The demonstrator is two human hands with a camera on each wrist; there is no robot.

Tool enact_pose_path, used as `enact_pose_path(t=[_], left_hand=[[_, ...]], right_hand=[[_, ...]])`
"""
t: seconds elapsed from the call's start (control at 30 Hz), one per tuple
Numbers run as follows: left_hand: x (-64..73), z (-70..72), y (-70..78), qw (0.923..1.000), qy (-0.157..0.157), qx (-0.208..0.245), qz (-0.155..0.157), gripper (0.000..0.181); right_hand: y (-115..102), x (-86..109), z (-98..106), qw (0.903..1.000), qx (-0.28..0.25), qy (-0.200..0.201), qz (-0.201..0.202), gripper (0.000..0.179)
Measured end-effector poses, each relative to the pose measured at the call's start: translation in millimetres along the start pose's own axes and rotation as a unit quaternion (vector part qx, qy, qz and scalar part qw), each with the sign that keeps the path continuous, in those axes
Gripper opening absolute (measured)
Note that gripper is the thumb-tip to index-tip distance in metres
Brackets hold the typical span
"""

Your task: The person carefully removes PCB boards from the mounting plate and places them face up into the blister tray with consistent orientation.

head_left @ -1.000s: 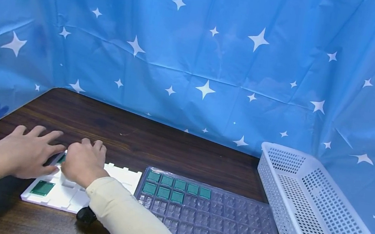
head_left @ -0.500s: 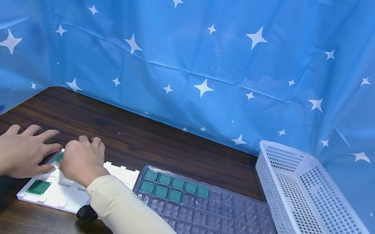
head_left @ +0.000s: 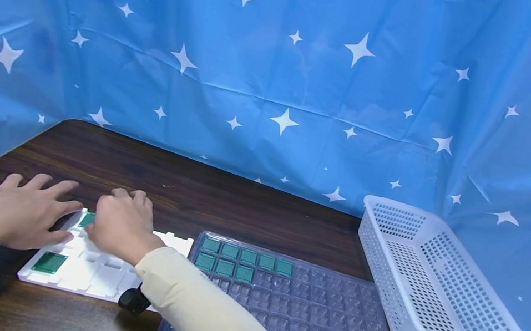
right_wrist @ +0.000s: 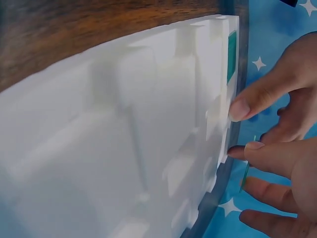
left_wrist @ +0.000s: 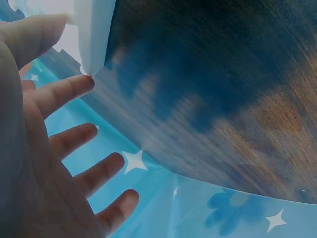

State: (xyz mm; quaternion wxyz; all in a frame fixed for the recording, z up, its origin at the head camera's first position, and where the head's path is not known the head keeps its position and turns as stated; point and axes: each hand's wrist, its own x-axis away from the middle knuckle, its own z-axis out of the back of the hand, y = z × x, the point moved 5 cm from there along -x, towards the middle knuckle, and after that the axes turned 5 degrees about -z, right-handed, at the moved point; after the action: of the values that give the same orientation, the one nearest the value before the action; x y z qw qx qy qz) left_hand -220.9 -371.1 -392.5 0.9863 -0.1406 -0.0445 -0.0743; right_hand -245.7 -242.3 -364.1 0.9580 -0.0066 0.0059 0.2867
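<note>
In the head view, my left hand [head_left: 20,211] lies with spread fingers at the left end of a white slotted tray [head_left: 97,277]. Its thumb and index fingertips touch the tray's edge in the left wrist view. My right hand [head_left: 124,225] is over the tray's far left part. Between its thumb and fingers it pinches a thin green circuit board [right_wrist: 244,176], seen edge-on in the right wrist view and partly showing beside the thumb in the head view. Another green board [head_left: 49,262] lies flat at the tray's near left corner.
A clear plastic tray [head_left: 321,313] with many cells lies right of the white one, several green boards [head_left: 229,251] in its far left cells. A white perforated basket [head_left: 445,290] stands at the right. Blue star-printed curtain [head_left: 277,77] borders the dark wooden table [head_left: 181,193].
The head view has shifted slightly. My right hand has moved a little to the right over the white tray, showing more of the green board beside its thumb. The left hand stays at the tray's edge.
</note>
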Motion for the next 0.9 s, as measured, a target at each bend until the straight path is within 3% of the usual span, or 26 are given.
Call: enact_pose_path(t=[0.23,0.43,0.9], left_hand=[[1.3,6.4,2.9,0.9999,0.012,-0.002,-0.008,0.064],[0.8,3.6,2.6,1.0,0.008,-0.003,-0.003,0.064],[-0.8,3.4,4.7,0.9999,0.011,0.002,0.002,0.065]], right_hand=[[14,10.2,3,0.9995,0.005,0.009,0.031,0.021],[30,21.6,3,0.9984,0.006,0.028,0.049,0.02],[64,35.9,4,0.9985,-0.016,0.036,0.038,0.02]])
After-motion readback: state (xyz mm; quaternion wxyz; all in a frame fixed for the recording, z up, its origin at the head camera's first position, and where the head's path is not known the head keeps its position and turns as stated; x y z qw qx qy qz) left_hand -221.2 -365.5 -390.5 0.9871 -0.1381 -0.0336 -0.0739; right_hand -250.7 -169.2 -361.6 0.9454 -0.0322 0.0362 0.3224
